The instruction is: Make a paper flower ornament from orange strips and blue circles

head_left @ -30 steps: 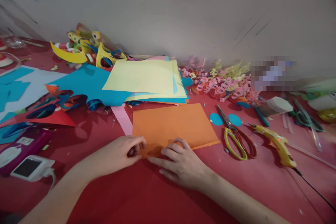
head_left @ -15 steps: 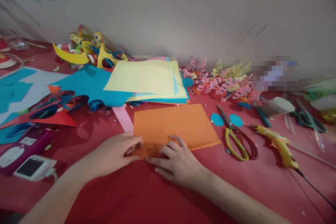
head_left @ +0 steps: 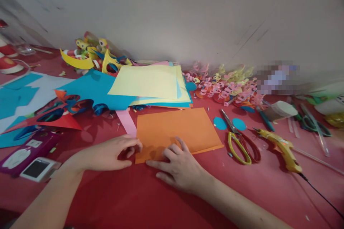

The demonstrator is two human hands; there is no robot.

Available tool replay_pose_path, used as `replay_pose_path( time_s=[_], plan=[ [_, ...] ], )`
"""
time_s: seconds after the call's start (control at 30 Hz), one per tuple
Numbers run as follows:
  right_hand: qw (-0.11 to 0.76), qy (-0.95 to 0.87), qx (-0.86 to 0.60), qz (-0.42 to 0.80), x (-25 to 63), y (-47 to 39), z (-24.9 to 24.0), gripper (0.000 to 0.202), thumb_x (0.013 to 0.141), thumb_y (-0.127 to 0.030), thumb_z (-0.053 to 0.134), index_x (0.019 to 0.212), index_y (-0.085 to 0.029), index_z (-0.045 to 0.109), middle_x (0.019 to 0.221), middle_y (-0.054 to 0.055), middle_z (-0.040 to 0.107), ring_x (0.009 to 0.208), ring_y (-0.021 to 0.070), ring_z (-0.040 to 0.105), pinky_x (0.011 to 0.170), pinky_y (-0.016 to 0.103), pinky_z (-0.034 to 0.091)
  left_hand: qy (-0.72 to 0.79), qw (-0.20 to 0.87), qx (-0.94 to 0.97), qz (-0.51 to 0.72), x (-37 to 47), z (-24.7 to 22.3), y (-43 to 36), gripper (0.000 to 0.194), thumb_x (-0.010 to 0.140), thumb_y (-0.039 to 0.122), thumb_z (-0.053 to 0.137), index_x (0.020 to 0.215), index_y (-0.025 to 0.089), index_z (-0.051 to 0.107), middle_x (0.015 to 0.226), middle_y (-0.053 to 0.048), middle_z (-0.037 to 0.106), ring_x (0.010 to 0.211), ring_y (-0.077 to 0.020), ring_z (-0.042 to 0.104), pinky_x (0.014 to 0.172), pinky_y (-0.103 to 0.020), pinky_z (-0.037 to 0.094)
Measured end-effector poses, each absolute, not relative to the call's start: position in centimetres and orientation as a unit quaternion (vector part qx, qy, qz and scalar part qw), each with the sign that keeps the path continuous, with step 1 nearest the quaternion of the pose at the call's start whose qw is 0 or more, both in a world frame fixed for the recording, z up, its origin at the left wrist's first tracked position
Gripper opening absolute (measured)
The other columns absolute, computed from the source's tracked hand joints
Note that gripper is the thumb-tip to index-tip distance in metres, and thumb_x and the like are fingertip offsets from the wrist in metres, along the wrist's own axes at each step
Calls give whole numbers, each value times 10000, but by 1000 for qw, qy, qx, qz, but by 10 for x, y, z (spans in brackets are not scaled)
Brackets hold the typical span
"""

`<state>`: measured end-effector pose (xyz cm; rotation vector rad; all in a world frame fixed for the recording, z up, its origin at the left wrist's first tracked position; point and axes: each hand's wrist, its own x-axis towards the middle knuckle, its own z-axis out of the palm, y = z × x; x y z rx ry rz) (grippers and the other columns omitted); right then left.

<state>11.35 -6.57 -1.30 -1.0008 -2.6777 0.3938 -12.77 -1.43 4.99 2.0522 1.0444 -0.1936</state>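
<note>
An orange sheet of paper lies on the red table in front of me, with a narrow fold along its near edge. My right hand rests on that near edge, fingers spread and pressing the fold. At the sheet's near left corner is my left hand, its fingers curved and thumb apart, with nothing seen between them. A pink paper strip reaches out beside the sheet's left edge. Scissors with one yellow and one red handle lie to the right, near two blue paper circles.
A yellow glue gun lies at the right with its cord trailing. Behind the orange sheet is a stack of pale yellow and blue paper. Pink paper curls line the wall. A purple power strip and white adapter sit left.
My left hand has drawn back a little to the left, its thumb leaving the sheet's near edge. My right hand stays on the fold. The view has shifted slightly.
</note>
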Motion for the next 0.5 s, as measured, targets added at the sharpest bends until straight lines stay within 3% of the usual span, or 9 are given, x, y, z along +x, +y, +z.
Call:
replay_pose_path(
  time_s=[0.13,0.37,0.5],
  plan=[
    [134,-919,-348,130,112,-66,-15,353,892,-478,371,1225,-421,472,924,19,531,895,197,441,1013,510,174,429,376,817,-83,-121,52,-17,162,709,319,567,821,203,543,759,1,525,722,-173,506,622,-240,359],
    [188,-896,-380,131,117,-59,-14,358,862,-410,482,1206,-311,489,992,24,567,917,171,481,973,390,267,447,327,829,-76,-122,39,-17,61,683,227,507,732,201,532,723,-3,538,642,-166,491,555,-244,320],
    [178,-891,-384,163,117,-51,-14,242,783,-402,608,965,-243,601,901,11,618,891,168,513,913,345,317,422,297,853,-82,-115,40,-15,101,617,139,461,619,199,543,660,-1,553,601,-156,505,536,-228,341]
  ],
)
